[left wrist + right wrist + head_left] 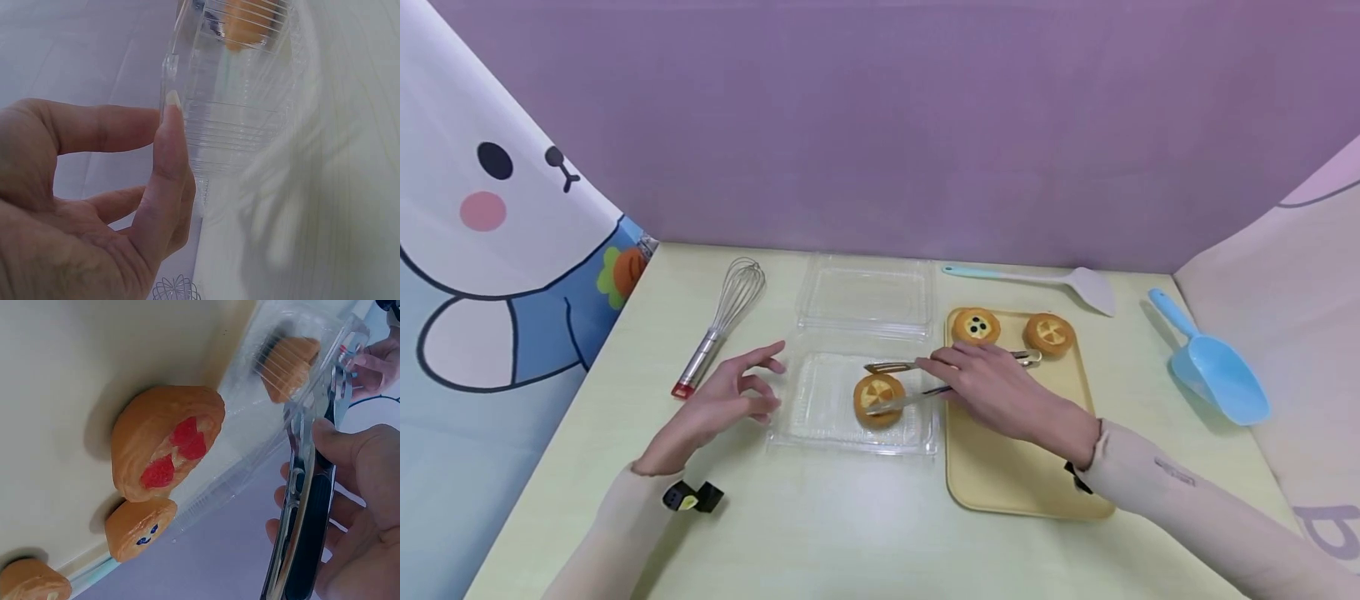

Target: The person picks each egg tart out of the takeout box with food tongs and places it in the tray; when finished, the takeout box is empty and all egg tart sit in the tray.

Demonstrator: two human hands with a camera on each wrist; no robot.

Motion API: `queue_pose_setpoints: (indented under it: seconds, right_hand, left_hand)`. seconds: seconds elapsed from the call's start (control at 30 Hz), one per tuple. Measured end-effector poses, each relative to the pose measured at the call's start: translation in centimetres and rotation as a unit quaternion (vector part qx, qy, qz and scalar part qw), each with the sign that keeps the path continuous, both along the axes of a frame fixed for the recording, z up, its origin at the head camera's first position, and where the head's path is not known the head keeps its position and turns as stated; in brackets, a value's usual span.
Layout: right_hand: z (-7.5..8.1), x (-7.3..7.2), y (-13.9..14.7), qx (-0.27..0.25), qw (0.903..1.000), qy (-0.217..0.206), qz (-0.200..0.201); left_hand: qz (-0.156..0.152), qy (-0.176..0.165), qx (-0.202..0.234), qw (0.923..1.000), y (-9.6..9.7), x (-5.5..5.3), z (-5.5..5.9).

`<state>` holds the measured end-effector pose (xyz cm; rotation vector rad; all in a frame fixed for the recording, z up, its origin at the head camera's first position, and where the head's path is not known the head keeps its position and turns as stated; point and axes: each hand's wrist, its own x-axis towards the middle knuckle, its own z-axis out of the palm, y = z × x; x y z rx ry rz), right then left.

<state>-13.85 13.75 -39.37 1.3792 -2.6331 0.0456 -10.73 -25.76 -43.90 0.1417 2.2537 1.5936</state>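
My right hand (1000, 387) grips metal tongs with dark handles (309, 531) above the yellow tray. The tongs' ends reach over the clear plastic box (820, 442), where a round golden tart (867, 417) lies. One end crosses above the tart and the other is at its far edge; whether they press on it I cannot tell. My left hand (726, 398) is at the box's left rim, fingers bent and spread; in the left wrist view its fingertips meet or nearly meet the rim (169, 69). A tart with red pieces (169, 447) sits on the tray, hidden under my right hand in the head view.
On the yellow tray (1022, 483) are a dark-berry tart (976, 326) and a plain-topped tart (1049, 334). The box's clear lid (865, 296) lies open behind. A whisk (722, 317) lies left, a spatula (1060, 282) behind the tray, a blue scoop (1221, 375) right.
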Motion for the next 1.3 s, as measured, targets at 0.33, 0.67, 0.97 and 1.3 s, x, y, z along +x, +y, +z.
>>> queue_pose_setpoints:
  seconds: [0.33, 0.67, 0.97, 1.3]
  right_hand:
    - [0.6, 0.4, 0.0, 0.007, 0.9999, -0.005, -0.014]
    - [0.6, 0.7, -1.1, 0.045, 0.9987, 0.017, -0.017]
    - [-0.1, 0.1, -2.1, 0.046, 0.9985, 0.017, -0.025]
    - [-1.2, -0.8, -2.1, 0.013, 0.9988, 0.006, -0.048]
  left_hand:
    - [0.000, 0.003, -0.003, 1.0000, -0.1, -0.1, -0.4]
    - [-0.006, 0.003, 0.005, 1.0000, 0.0, -0.1, -0.1]
    - [-0.006, 0.003, 0.003, 1.0000, 0.1, -0.2, -0.1]
    - [-0.004, 0.001, 0.000, 1.0000, 0.1, -0.2, -0.2]
